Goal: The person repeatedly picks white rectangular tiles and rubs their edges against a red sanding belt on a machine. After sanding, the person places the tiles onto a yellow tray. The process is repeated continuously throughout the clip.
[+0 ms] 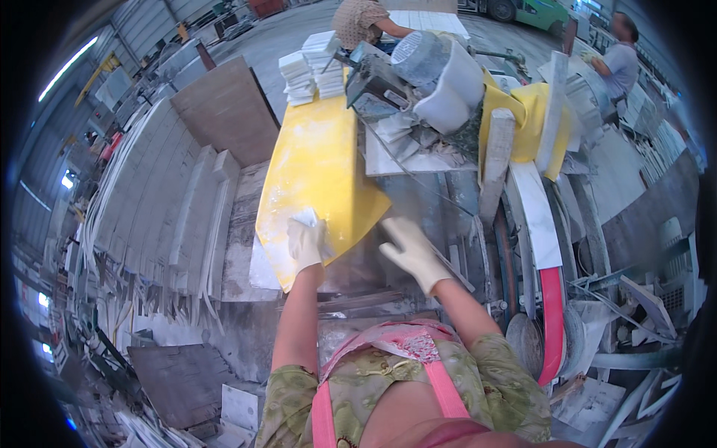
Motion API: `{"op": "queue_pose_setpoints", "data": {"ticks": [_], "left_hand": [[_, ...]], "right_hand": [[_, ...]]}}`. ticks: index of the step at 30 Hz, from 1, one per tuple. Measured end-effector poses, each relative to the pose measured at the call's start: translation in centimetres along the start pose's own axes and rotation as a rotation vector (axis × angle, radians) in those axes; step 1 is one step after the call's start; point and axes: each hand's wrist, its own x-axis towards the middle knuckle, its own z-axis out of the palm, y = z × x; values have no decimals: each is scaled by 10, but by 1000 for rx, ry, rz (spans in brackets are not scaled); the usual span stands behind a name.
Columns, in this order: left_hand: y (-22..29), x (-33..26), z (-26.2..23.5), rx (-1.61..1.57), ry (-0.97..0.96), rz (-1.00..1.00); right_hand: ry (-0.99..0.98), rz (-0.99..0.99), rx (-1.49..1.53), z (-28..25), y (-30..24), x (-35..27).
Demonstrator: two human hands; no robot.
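My left hand [305, 245], in a cream glove, is closed around a small whitish flat piece [305, 216] whose kind I cannot make out. That hand rests over the near part of a dusty yellow sheet [310, 160] spread on the bench. Just off the sheet's right corner, my right hand [409, 252], gloved alike, has its thumb and fingers apart and nothing visible in them. Whether its fingertips touch the sheet I cannot tell. White tiles [323, 63] stand in stacks at the sheet's far end.
A dusty motor [422, 58] with a white cover sits beyond my right hand, stone scraps below it. Long slabs [149, 194] lean on the left. To the right runs a white strip [536, 213] with a red end. Two people work farther off.
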Motion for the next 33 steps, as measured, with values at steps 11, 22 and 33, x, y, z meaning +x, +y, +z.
{"op": "queue_pose_setpoints", "data": {"ticks": [11,22,33], "left_hand": [[-10,11,8,-79,20,41],[-18,17,12,-99,44,80],[-4,-11,-1,-188,17,18]], "right_hand": [[376,774,-677,-183,143,-210],[294,765,-863,-173,141,-224],[274,796,-849,-175,139,-228]]}}
